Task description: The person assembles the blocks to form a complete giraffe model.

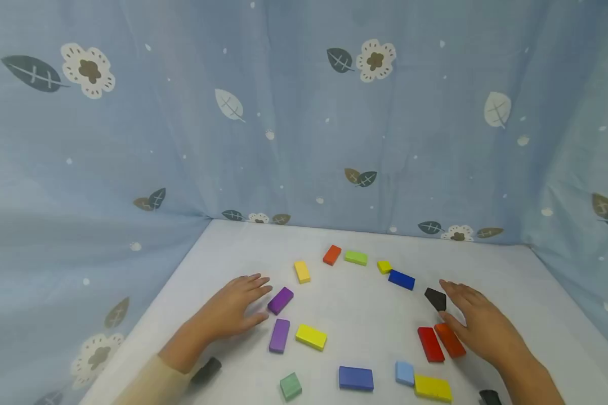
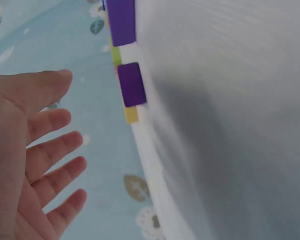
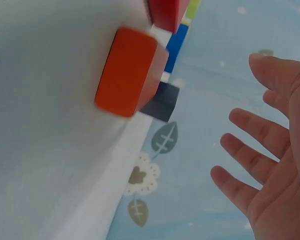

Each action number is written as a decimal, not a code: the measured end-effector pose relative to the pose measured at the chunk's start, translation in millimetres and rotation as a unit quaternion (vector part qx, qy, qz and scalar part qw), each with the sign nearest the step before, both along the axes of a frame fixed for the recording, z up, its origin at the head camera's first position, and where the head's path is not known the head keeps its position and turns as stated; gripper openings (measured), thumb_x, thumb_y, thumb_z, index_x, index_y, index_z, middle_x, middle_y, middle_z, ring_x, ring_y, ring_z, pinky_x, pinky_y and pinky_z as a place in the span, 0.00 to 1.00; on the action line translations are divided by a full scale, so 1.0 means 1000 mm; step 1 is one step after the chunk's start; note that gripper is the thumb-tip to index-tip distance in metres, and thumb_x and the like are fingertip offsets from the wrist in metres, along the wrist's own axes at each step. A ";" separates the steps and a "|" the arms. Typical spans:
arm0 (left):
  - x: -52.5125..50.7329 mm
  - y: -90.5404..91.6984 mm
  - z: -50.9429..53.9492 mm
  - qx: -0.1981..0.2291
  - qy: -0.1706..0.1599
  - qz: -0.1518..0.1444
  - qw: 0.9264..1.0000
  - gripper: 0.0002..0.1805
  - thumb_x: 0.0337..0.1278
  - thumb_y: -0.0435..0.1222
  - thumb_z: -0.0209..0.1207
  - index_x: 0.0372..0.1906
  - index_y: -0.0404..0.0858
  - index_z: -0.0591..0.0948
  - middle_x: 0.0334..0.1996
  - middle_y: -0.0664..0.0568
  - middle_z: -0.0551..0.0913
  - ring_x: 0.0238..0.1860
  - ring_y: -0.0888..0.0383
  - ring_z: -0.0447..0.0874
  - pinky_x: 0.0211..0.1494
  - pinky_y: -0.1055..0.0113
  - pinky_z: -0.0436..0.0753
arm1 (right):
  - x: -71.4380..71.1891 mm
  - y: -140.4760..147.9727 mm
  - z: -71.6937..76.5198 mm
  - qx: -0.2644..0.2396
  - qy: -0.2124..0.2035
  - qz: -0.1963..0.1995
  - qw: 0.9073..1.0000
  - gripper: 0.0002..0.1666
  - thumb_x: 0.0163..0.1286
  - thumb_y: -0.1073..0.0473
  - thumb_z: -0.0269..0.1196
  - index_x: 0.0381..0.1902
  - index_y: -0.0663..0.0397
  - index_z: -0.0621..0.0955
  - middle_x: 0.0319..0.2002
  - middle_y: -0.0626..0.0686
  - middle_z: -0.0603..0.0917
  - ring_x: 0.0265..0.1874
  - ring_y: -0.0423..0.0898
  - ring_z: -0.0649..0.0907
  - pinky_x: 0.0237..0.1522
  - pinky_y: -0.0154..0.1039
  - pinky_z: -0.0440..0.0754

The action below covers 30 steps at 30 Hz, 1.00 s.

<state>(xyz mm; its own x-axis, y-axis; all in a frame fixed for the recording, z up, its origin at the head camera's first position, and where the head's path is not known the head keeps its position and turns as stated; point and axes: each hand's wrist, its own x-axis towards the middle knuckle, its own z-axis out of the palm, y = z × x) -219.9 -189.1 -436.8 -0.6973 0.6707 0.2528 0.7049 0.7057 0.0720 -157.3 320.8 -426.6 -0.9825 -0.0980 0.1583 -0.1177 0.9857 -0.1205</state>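
Note:
Coloured blocks lie in a rough ring on the white table. My left hand (image 1: pixel 226 312), fingers spread, hovers just left of the dark purple block (image 1: pixel 281 301) and the lighter purple block (image 1: pixel 279 336); the left wrist view shows its palm (image 2: pixel 10 150) holding nothing. My right hand (image 1: pixel 486 326) is spread beside the black block (image 1: pixel 436 299), its thumb near the orange-red block (image 1: pixel 450 340), next to a red block (image 1: pixel 430 344). In the right wrist view the hand (image 3: pixel 275 165) stands apart from the orange-red block (image 3: pixel 125 72).
Yellow (image 1: pixel 311 337), green (image 1: pixel 291 387), blue (image 1: pixel 356 378), light blue (image 1: pixel 404 373) and another yellow block (image 1: pixel 433 388) lie nearer the front. Farther back are yellow-orange (image 1: pixel 302 271), red-orange (image 1: pixel 331 255), lime (image 1: pixel 356 257) and dark blue (image 1: pixel 401 279) blocks. A patterned blue curtain (image 1: pixel 294 140) hangs behind.

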 end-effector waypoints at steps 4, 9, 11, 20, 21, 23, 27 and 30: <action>-0.005 0.013 0.002 0.029 0.004 -0.019 0.999 0.22 0.58 0.50 0.64 0.53 0.42 0.84 0.55 0.53 0.82 0.60 0.54 0.74 0.65 0.53 0.68 | -0.003 -0.008 0.001 -0.007 -0.008 -0.002 1.000 0.42 0.61 0.48 0.70 0.70 0.53 0.68 0.59 0.68 0.73 0.59 0.68 0.69 0.51 0.68 0.70; -0.008 0.030 0.000 0.035 -0.031 -0.057 0.997 0.20 0.55 0.52 0.66 0.48 0.45 0.86 0.43 0.60 0.84 0.51 0.60 0.77 0.59 0.58 0.73 | -0.004 -0.016 0.001 -0.012 -0.026 -0.003 1.000 0.36 0.61 0.48 0.69 0.65 0.54 0.74 0.55 0.66 0.77 0.55 0.66 0.73 0.49 0.66 0.73; -0.008 0.037 0.000 0.027 -0.050 -0.068 0.996 0.22 0.54 0.53 0.66 0.48 0.44 0.86 0.43 0.61 0.84 0.50 0.61 0.76 0.58 0.59 0.74 | -0.004 -0.018 0.001 -0.016 -0.037 -0.004 0.999 0.33 0.61 0.49 0.70 0.62 0.54 0.77 0.52 0.63 0.79 0.52 0.64 0.76 0.48 0.64 0.75; -0.003 0.062 0.009 -0.003 -0.104 -0.118 0.988 0.24 0.54 0.56 0.65 0.52 0.48 0.85 0.45 0.64 0.81 0.50 0.63 0.73 0.59 0.61 0.72 | 0.000 -0.017 0.010 -0.043 -0.171 -0.017 0.984 0.20 0.55 0.42 0.72 0.38 0.49 0.86 0.32 0.46 0.81 0.31 0.46 0.76 0.37 0.48 0.82; -0.003 0.065 0.009 -0.006 -0.109 -0.122 0.987 0.24 0.53 0.56 0.65 0.52 0.49 0.85 0.45 0.64 0.80 0.49 0.64 0.73 0.59 0.61 0.72 | 0.000 -0.017 0.010 -0.036 -0.179 -0.021 0.983 0.23 0.54 0.39 0.72 0.39 0.49 0.86 0.33 0.46 0.81 0.31 0.46 0.76 0.38 0.49 0.82; -0.004 0.068 0.008 -0.011 -0.116 -0.127 0.985 0.24 0.52 0.57 0.66 0.51 0.50 0.85 0.44 0.65 0.80 0.48 0.65 0.72 0.59 0.61 0.72 | 0.002 -0.018 0.008 -0.021 -0.188 -0.024 0.982 0.29 0.51 0.33 0.71 0.38 0.50 0.87 0.34 0.49 0.81 0.32 0.47 0.76 0.38 0.50 0.82; -0.003 0.074 0.004 -0.014 -0.139 -0.127 0.982 0.23 0.49 0.57 0.68 0.50 0.53 0.86 0.40 0.66 0.78 0.42 0.66 0.69 0.52 0.66 0.73 | 0.003 -0.023 0.001 0.003 -0.200 -0.025 0.980 0.35 0.44 0.27 0.71 0.33 0.50 0.87 0.36 0.52 0.80 0.32 0.49 0.77 0.37 0.50 0.82; -0.002 0.076 0.002 -0.020 -0.155 -0.120 0.980 0.20 0.48 0.56 0.69 0.48 0.55 0.86 0.37 0.67 0.76 0.39 0.67 0.68 0.46 0.70 0.72 | 0.004 -0.028 -0.002 0.006 -0.200 -0.014 0.980 0.30 0.42 0.29 0.73 0.28 0.48 0.85 0.31 0.50 0.77 0.28 0.47 0.74 0.34 0.44 0.80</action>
